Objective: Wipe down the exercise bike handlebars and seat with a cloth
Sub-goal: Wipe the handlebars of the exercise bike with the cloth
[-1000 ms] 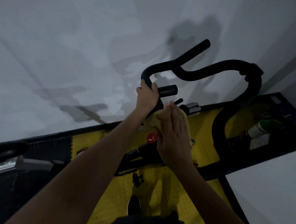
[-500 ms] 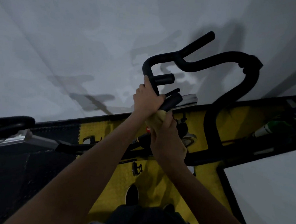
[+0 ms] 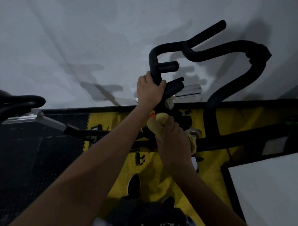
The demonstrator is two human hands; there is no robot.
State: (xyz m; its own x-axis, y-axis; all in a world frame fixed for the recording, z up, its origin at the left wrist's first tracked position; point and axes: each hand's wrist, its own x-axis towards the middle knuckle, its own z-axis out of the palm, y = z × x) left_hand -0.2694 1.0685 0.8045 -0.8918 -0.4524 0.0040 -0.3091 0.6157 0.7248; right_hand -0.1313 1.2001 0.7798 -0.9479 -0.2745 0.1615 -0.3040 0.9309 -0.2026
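Note:
The black foam-covered handlebars point(image 3: 197, 51) of the exercise bike loop in front of a pale wall. My left hand point(image 3: 149, 90) grips the near left bar of the handlebars. Below it my right hand point(image 3: 172, 140) holds a bunched yellow cloth point(image 3: 159, 121) against the bike's stem, beside a red knob point(image 3: 152, 115). The cloth hides most of the stem under it. A black seat point(image 3: 9, 99) of another bike or this row shows at the far left edge.
Yellow and black floor mats point(image 3: 209, 170) lie under the bike. A pedal point(image 3: 139, 158) sits below my hands. My shoes point(image 3: 134, 183) stand on the yellow mat. A silver frame bar point(image 3: 188, 92) crosses behind the handlebars. White floor lies at the right.
My right hand with the cloth has slid down from the short handlebar grip to the stem near the red knob. My left hand keeps its grip.

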